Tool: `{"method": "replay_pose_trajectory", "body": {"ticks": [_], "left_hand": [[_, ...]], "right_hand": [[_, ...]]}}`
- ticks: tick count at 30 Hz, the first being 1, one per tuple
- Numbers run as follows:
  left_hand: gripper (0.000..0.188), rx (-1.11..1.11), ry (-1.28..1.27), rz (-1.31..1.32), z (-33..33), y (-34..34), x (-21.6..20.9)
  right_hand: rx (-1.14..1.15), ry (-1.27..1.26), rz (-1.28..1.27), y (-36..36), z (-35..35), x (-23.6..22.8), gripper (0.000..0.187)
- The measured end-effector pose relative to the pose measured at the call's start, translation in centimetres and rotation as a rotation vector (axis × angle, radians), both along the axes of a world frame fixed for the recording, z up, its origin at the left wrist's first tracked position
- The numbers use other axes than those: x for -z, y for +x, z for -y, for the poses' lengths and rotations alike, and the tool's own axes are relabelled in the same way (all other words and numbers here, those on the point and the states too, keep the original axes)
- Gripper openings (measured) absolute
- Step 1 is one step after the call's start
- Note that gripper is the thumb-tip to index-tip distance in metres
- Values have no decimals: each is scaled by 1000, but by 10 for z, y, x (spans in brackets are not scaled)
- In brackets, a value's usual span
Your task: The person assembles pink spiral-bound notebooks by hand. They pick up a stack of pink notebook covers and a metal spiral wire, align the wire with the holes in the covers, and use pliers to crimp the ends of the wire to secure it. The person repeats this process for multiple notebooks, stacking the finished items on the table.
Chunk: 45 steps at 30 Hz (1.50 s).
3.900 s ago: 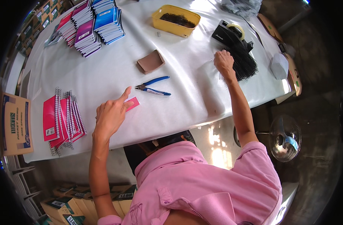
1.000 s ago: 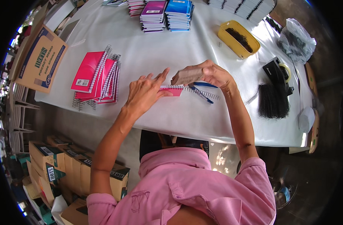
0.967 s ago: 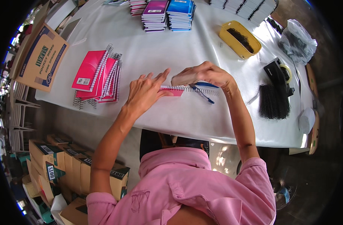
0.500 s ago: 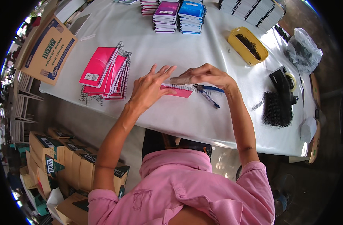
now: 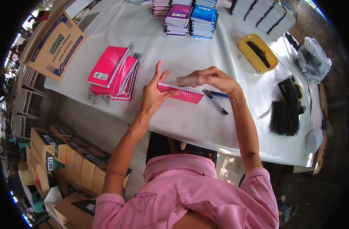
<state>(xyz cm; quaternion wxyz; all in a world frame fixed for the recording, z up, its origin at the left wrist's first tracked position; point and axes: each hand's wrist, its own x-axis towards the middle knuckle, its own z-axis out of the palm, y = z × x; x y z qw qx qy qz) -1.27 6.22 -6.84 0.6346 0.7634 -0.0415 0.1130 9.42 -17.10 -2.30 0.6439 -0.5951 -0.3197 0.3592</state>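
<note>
- Cardboard carton (image 5: 54, 45), at about 10 o'clock from the picture's centre: brown with a printed panel, lying tilted at the worktop's (image 5: 189, 126) left corner; the worktop is covered in white sheeting.
- Stacked cartons (image 5: 63, 160), at 8 o'clock: brown and green boxes on the floor below the worktop edge.
- Pile of pink spiral notebooks (image 5: 114, 74), at 10 o'clock: fanned one over another, wire bindings to the right and lower edges; lying just beside the left hand, apart from it.
- Left hand (image 5: 153, 95), near centre: fingers spread and raised, palm and thumb pressing on the left end of the pink notebook (image 5: 184, 94); the hand is open, steadying rather than gripping.
- Pink notebook, at centre: lying flat on the worktop between the two hands, its row of binding holes along the upper edge.
- Right hand (image 5: 208, 78), at 1 o'clock: fingers curled and pinched at the notebook's upper edge; what it pinches is blurred and cannot be told.
- Blue-handled pliers (image 5: 216, 102), just right of the notebook, under the right wrist.
- Stacks of purple and blue notebooks (image 5: 191, 17), at 12 o'clock, on the far side.
- Yellow tray (image 5: 257, 53), at 2 o'clock, holding dark spirals.
- Heap of black spiral wires (image 5: 283, 118), at 3 o'clock.
</note>
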Motion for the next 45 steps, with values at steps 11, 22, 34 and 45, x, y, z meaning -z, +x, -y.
{"method": "replay_pose_trajectory", "body": {"ticks": [11, 22, 34, 45], "left_hand": [[105, 60, -75, 11, -2, 4, 11], [68, 321, -98, -65, -29, 8, 24], [49, 149, 166, -126, -17, -9, 0], [65, -332, 874, 431, 15, -24, -50]], "right_hand": [[16, -365, 275, 1, -16, -7, 48], [309, -256, 529, -4, 33, -9, 34], [809, -929, 1282, -108, 45, 65, 48], [765, -419, 1192, -148, -34, -21, 41]]}}
